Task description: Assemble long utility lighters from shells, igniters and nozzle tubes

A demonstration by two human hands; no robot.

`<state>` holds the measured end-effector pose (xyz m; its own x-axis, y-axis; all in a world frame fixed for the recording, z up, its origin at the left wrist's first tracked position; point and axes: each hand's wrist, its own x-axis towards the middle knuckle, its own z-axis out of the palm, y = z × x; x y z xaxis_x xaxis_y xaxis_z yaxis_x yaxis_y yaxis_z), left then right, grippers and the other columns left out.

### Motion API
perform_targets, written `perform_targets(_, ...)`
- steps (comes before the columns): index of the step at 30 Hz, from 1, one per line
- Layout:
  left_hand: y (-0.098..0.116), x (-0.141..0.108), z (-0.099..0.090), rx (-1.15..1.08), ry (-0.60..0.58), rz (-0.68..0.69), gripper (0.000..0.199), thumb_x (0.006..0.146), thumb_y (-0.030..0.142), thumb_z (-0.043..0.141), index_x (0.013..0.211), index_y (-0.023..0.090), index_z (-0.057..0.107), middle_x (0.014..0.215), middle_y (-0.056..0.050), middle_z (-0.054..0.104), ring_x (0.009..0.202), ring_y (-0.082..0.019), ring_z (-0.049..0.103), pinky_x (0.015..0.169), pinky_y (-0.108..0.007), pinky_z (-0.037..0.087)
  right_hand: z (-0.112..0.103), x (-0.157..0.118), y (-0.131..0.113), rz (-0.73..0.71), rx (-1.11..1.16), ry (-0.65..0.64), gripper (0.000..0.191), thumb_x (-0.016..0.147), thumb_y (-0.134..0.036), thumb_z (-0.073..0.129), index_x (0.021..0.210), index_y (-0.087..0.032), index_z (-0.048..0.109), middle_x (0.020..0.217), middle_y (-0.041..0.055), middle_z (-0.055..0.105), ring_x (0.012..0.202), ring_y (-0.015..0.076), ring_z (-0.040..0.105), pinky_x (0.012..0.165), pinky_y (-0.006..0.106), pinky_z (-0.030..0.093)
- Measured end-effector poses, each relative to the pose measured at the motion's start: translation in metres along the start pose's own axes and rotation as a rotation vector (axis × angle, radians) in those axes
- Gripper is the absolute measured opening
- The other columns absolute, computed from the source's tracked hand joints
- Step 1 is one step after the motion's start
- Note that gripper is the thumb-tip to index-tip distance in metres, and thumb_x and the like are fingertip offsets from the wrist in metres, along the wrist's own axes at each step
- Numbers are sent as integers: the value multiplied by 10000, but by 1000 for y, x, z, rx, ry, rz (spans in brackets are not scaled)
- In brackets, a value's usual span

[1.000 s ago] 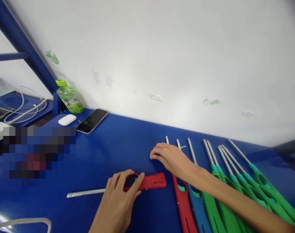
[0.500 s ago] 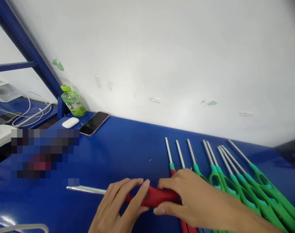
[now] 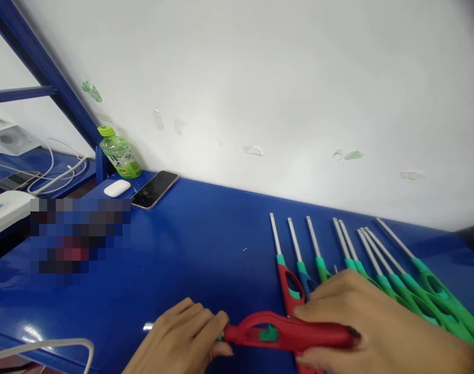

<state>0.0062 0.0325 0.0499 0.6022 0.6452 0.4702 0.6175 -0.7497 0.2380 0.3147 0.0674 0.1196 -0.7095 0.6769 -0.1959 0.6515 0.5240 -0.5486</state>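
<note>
A red lighter with a green trigger (image 3: 295, 332) lies crosswise between my hands, above the blue table. My left hand (image 3: 182, 335) is closed round its metal tube near the green collar; the tube's tip pokes out to the left. My right hand (image 3: 361, 317) grips the rear of the red handle, thumb below and fingers above. Beneath and beside the right hand is another red lighter (image 3: 286, 283), then a blue one (image 3: 307, 280). Several green lighters (image 3: 447, 301) are laid out to the right, metal tubes toward the wall.
Along the left back are a green-capped bottle (image 3: 122, 156), a white case (image 3: 117, 188) and a phone (image 3: 155, 190). A pixelated patch covers the left of the table (image 3: 206, 228). A white cable (image 3: 65, 343) loops at lower left.
My left hand has slid down onto the lighter's tube, and my right hand has moved right to the handle's end. More of the red body shows. The view has shifted slightly.
</note>
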Motion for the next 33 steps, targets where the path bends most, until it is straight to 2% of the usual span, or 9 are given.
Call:
perform_targets(3, -8, -4, -3, -1, 7, -44, 239, 1124, 270, 437, 1236, 221, 643, 909, 1, 800, 745, -141, 764, 754, -263, 628, 8, -2, 5, -53, -92, 59, 229, 1009, -504, 669, 917, -306, 736, 826, -28, 736, 693, 170, 682, 630, 286, 465)
perform_targets(6, -16, -13, -6, 6, -10, -133, 309, 1095, 306, 526, 1390, 252, 598, 1046, -13, 795, 884, -161, 778, 821, -285, 639, 20, 1, 10, -45, -177, 155, 250, 1061, -522, 576, 1188, -345, 700, 964, -18, 761, 799, 192, 734, 678, 321, 483)
perform_targets(9, -19, -18, -7, -2, -1, -219, 324, 1078, 378, 560, 1388, 300, 608, 1118, -13, 778, 996, -190, 768, 863, -311, 641, 29, 8, 12, -11, -201, 192, 267, 1089, -483, 538, 1315, -385, 641, 1049, -34, 759, 858, 187, 748, 716, 329, 501)
perform_targets(14, -25, -18, -5, -201, 8, -330, 151, 1060, 274, 600, 1202, 288, 648, 1045, 17, 745, 932, -128, 739, 808, -202, 595, 39, 22, 11, 3, -269, 188, 276, 1104, -438, 508, 1347, -362, 615, 1089, -16, 719, 836, 192, 739, 677, 335, 531)
perform_targets(21, -39, -23, 2, -172, 69, -357, 84, 1053, 249, 595, 1085, 264, 671, 1046, -13, 719, 934, -162, 714, 822, -260, 588, 55, 48, 8, -28, -426, 180, 351, 1017, -379, 682, 1339, -258, 612, 1079, 23, 679, 751, 222, 735, 518, 332, 506)
perform_targets(24, -43, -25, 7, -148, 70, -332, 137, 1055, 250, 595, 1150, 268, 692, 1057, -18, 719, 945, -168, 706, 834, -281, 596, 60, 56, 3, -36, -467, 179, 382, 1004, -438, 695, 1326, -245, 629, 1073, 34, 686, 720, 224, 737, 501, 326, 508)
perform_targets(29, -43, -24, 11, -175, 35, -314, 162, 1056, 253, 605, 1180, 274, 706, 1066, -8, 707, 962, -149, 694, 814, -244, 594, 71, 73, -11, -68, -480, 205, 618, 922, -689, 682, 1298, -201, 640, 1111, 77, 697, 782, 256, 753, 555, 343, 563)
perform_targets(33, -41, -22, 11, -221, 50, -325, 133, 1046, 266, 625, 1135, 272, 724, 1026, -2, 703, 913, -142, 692, 785, -234, 593, 80, 89, -20, -88, -502, 162, 533, 901, -660, 729, 1134, -186, 662, 1005, 55, 692, 772, 265, 746, 496, 321, 526)
